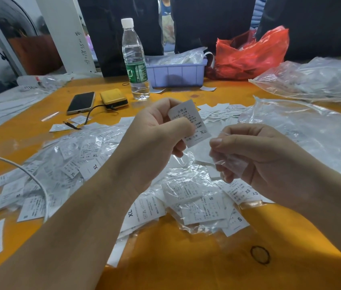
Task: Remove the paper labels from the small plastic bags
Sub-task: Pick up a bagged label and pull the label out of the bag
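Observation:
My left hand [157,135] pinches a white paper label [188,120] printed with small text and an X size mark, held upright above the table. Just to its right, my right hand [255,155] grips a small clear plastic bag [231,164], crumpled between the fingers and apart from the label. Below both hands lies a heap of bagged labels [196,197] marked XL, S and XS. Loose white labels [217,110] lie in a pile behind the hands.
On the orange table [186,258] stand a water bottle [135,59], a purple bin [176,73], a red bag [251,53], a phone [81,102] and a yellow device [114,98]. Large clear bags [312,126] lie at right. A white cable [19,170] crosses the left; a rubber band [259,254] lies near the front.

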Demonstrator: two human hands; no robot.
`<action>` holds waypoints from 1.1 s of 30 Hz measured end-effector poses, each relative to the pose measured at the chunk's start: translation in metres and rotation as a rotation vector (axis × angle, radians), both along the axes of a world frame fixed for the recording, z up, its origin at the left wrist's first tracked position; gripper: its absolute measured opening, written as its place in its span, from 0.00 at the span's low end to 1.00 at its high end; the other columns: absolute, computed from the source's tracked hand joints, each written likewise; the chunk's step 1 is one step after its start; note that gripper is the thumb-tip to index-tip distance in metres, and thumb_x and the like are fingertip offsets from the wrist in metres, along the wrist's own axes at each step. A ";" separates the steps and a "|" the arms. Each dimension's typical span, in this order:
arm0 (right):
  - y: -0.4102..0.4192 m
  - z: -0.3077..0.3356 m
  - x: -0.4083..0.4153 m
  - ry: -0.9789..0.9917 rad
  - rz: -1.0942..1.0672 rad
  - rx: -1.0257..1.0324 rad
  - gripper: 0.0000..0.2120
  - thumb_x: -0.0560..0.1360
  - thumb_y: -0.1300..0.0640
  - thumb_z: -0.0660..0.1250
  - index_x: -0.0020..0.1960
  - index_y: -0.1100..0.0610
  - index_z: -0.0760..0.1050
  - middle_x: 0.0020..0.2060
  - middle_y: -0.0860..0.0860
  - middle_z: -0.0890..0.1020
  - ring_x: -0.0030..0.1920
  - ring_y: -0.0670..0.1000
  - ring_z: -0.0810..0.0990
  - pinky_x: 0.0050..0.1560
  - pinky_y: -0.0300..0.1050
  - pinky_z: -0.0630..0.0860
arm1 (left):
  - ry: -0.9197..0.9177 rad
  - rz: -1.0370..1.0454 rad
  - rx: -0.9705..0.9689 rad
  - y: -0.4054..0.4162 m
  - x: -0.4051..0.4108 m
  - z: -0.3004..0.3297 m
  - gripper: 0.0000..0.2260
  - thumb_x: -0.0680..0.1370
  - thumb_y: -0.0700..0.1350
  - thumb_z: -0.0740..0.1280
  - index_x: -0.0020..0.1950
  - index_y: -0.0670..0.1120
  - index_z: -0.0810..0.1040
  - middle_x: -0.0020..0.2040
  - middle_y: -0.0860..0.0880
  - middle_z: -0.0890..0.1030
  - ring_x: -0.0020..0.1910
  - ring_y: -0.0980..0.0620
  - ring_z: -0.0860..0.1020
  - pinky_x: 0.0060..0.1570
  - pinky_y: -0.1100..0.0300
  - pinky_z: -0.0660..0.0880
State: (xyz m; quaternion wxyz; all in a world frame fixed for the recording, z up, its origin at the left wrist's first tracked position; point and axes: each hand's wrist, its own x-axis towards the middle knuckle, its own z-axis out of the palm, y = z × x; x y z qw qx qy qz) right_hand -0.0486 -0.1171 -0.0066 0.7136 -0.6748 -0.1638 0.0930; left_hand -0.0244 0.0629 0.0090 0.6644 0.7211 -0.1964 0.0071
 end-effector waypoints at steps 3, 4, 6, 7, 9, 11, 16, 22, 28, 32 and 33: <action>0.000 0.000 -0.001 -0.002 0.034 -0.008 0.07 0.68 0.55 0.70 0.32 0.55 0.80 0.31 0.55 0.78 0.29 0.49 0.75 0.31 0.40 0.74 | -0.002 -0.013 0.005 0.000 -0.001 0.000 0.06 0.67 0.40 0.67 0.38 0.51 0.79 0.33 0.52 0.79 0.33 0.53 0.75 0.30 0.62 0.74; 0.000 -0.001 -0.001 -0.004 0.044 -0.014 0.06 0.68 0.55 0.70 0.33 0.55 0.81 0.31 0.55 0.78 0.29 0.48 0.75 0.31 0.40 0.74 | -0.002 -0.019 0.004 0.000 -0.001 0.000 0.05 0.67 0.40 0.67 0.38 0.50 0.79 0.34 0.50 0.79 0.34 0.52 0.75 0.30 0.62 0.74; 0.000 -0.002 -0.001 -0.007 0.058 -0.019 0.06 0.69 0.55 0.70 0.35 0.57 0.81 0.29 0.54 0.78 0.28 0.48 0.74 0.31 0.39 0.73 | -0.002 -0.031 -0.002 0.000 -0.001 0.000 0.04 0.68 0.40 0.67 0.38 0.50 0.79 0.36 0.47 0.79 0.36 0.49 0.75 0.31 0.61 0.74; -0.001 -0.002 -0.001 -0.006 0.060 -0.016 0.07 0.69 0.56 0.70 0.37 0.58 0.81 0.29 0.54 0.78 0.28 0.49 0.74 0.30 0.38 0.74 | -0.001 -0.037 -0.005 0.000 -0.001 -0.001 0.04 0.68 0.40 0.67 0.38 0.49 0.79 0.37 0.46 0.79 0.36 0.48 0.75 0.31 0.61 0.75; -0.001 -0.003 0.000 0.001 0.059 -0.012 0.07 0.68 0.56 0.70 0.38 0.60 0.82 0.30 0.55 0.79 0.28 0.49 0.75 0.30 0.38 0.74 | -0.002 -0.051 -0.007 -0.001 -0.001 -0.001 0.03 0.68 0.41 0.67 0.39 0.47 0.79 0.37 0.45 0.79 0.36 0.48 0.75 0.31 0.60 0.75; -0.001 -0.004 0.001 0.008 0.055 -0.010 0.08 0.68 0.57 0.70 0.39 0.62 0.82 0.30 0.56 0.79 0.30 0.50 0.75 0.30 0.38 0.74 | -0.001 -0.061 0.001 -0.002 -0.001 -0.001 0.03 0.68 0.41 0.67 0.40 0.46 0.78 0.38 0.44 0.80 0.36 0.49 0.75 0.32 0.60 0.76; 0.000 -0.004 0.002 0.000 0.041 -0.011 0.07 0.68 0.58 0.70 0.39 0.62 0.82 0.31 0.56 0.79 0.31 0.50 0.75 0.30 0.39 0.75 | 0.017 -0.092 0.034 -0.003 -0.001 -0.003 0.02 0.69 0.42 0.68 0.41 0.46 0.79 0.39 0.45 0.82 0.37 0.49 0.77 0.34 0.59 0.76; 0.001 -0.003 0.000 -0.092 -0.038 0.002 0.02 0.68 0.60 0.74 0.38 0.59 0.83 0.33 0.57 0.80 0.29 0.50 0.76 0.30 0.39 0.75 | 0.102 -0.137 0.032 -0.003 -0.001 -0.004 0.07 0.73 0.47 0.65 0.43 0.45 0.79 0.38 0.46 0.81 0.41 0.48 0.77 0.37 0.58 0.78; 0.001 -0.003 0.002 -0.126 -0.087 0.020 0.05 0.67 0.57 0.73 0.36 0.58 0.82 0.36 0.60 0.81 0.29 0.51 0.75 0.29 0.40 0.76 | -0.030 -0.060 0.205 -0.006 -0.004 -0.006 0.12 0.75 0.52 0.58 0.45 0.49 0.80 0.36 0.53 0.81 0.38 0.55 0.77 0.40 0.56 0.78; 0.000 -0.004 0.003 -0.127 -0.134 0.004 0.05 0.68 0.57 0.71 0.35 0.57 0.83 0.35 0.58 0.81 0.29 0.51 0.76 0.30 0.41 0.76 | -0.162 0.064 0.223 -0.003 -0.005 -0.003 0.08 0.75 0.52 0.61 0.49 0.54 0.78 0.39 0.56 0.80 0.39 0.55 0.78 0.39 0.56 0.80; 0.000 -0.004 0.002 -0.131 -0.144 -0.011 0.05 0.68 0.57 0.71 0.35 0.56 0.83 0.35 0.58 0.81 0.29 0.51 0.76 0.30 0.41 0.76 | -0.201 0.087 0.230 -0.003 -0.006 -0.002 0.07 0.76 0.51 0.62 0.48 0.54 0.78 0.39 0.57 0.80 0.39 0.54 0.78 0.39 0.54 0.80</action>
